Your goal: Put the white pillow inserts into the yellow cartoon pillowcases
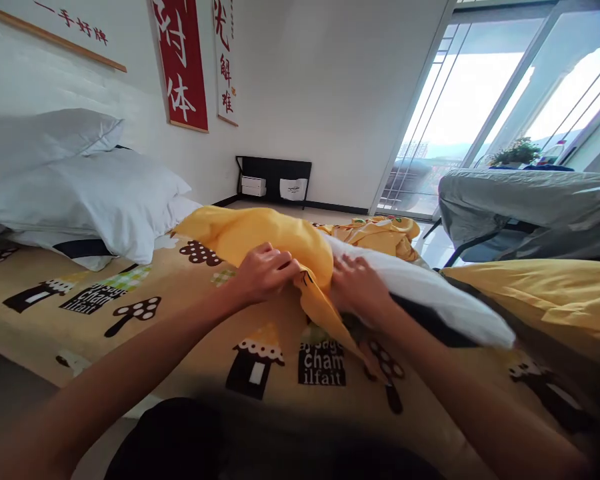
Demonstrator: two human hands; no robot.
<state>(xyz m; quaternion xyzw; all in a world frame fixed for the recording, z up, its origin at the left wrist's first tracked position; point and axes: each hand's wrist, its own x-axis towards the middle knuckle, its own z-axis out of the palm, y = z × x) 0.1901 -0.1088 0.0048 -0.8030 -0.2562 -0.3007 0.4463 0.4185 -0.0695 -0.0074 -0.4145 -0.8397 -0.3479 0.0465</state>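
Observation:
A yellow pillowcase (270,230) is partly over a white pillow (430,287), which lies on the bed and sticks out to the right. My left hand (266,275) is closed on the edge of the pillowcase, fingers pinched round the fabric. A loose yellow flap hangs down from that grip onto the sheet. Beside it, my right hand (357,287) grips the white pillow near the mouth of the pillowcase, its fingers bent and partly hidden. A dark band runs along the pillow's lower side.
The bed has a tan printed sheet (180,360). White pillows (105,190) are stacked at the left. Crumpled yellow bedding (375,235) lies behind, more yellow fabric (555,290) at the right. Beyond are a black rack (275,175), a grey-covered piece of furniture (525,193) and a sliding glass door (460,100).

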